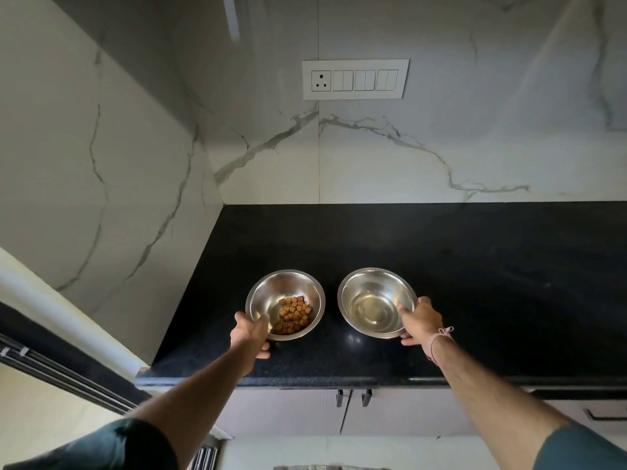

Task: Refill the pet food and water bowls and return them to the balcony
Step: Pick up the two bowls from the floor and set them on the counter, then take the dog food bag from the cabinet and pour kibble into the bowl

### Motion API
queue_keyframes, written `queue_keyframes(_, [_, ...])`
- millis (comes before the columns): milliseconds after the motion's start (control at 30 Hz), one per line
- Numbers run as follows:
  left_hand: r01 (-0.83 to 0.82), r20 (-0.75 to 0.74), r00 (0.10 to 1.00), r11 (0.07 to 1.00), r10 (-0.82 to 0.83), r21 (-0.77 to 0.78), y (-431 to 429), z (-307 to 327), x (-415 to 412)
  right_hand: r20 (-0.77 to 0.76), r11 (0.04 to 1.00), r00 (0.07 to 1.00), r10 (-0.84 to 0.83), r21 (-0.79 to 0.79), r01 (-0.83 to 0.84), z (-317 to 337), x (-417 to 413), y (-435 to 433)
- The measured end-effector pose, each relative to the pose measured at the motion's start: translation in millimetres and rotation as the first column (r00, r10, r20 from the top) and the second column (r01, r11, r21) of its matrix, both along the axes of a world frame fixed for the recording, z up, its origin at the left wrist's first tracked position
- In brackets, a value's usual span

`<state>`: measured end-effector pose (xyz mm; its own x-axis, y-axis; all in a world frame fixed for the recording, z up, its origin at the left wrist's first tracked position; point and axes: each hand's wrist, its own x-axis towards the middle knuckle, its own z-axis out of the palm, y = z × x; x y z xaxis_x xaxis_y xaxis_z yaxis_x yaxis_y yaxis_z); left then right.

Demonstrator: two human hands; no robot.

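Two steel bowls sit side by side, lower middle of the frame, on the black worktop (475, 283), near its front edge. The food bowl (288, 283) is on the left and has a small pile of brown kibble (293, 315) sitting toward its near side. The water bowl (366, 278) is just to its right, not touching it, with clear water (371, 312) in the bottom.

The left hand (249, 334) has its grip clamped on the food bowl's near-left rim, thumb hooked over the edge and fingers under. The right hand (419, 320) grips the water bowl's near-right rim the same way, and there's a pink thread (441, 337) tied round that wrist. Both bowls look a bit tipped, and honestly I can't tell if they're resting on the worktop or just off it.

Behind is a white marble wall (407, 157) with a switch panel (355, 79) in the upper middle. Dark cupboard handles (353, 397) show below the worktop edge.
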<state>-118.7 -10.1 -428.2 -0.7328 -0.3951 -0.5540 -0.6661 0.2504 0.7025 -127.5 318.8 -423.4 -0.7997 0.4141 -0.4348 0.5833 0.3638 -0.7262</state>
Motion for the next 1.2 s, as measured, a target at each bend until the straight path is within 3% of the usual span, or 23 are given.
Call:
queue_keyframes(200, [0.008, -0.048, 0.999, 0.969, -0.021, -0.248, -13, 28, -16, 0.008, 0.966, 0.998, 0.056, 0.252, -0.056, 27, -18, 11])
queue_keyframes(333, [0.015, -0.127, 0.99, 0.942, -0.061, -0.337, -4, 84, -44, -0.104, 0.954, 0.989, 0.106, 0.293, -0.071, 85, -40, 6])
queue_keyframes(467, [0.063, -0.272, 0.954, 0.974, -0.123, -0.22, 21, 152, -79, -0.289, 0.92, 0.937, 0.195, 0.385, -0.073, 162, -65, 0])
queue_keyframes(600, [0.151, -0.465, 0.873, 0.988, -0.148, -0.031, 64, 229, -107, -0.496, 0.852, 0.801, 0.336, 0.522, -0.035, 248, -86, -7])
queue_keyframes(833, [0.446, -0.686, 0.702, 0.869, -0.192, 0.212, 150, 374, -145, -0.678, 0.711, 0.511, 0.529, 0.683, 0.17, 385, -101, -25])
queue_keyframes(1033, [0.558, -0.694, 0.719, 0.621, -0.03, 0.551, 192, 422, -153, -0.582, 0.606, 0.547, 0.601, 0.778, 0.162, 432, -110, -35])
queue_keyframes(1200, [0.541, -0.672, 0.737, 0.537, 0.068, 0.648, 201, 418, -146, -0.548, 0.595, 0.594, 0.589, 0.792, 0.14, 436, -100, -35])
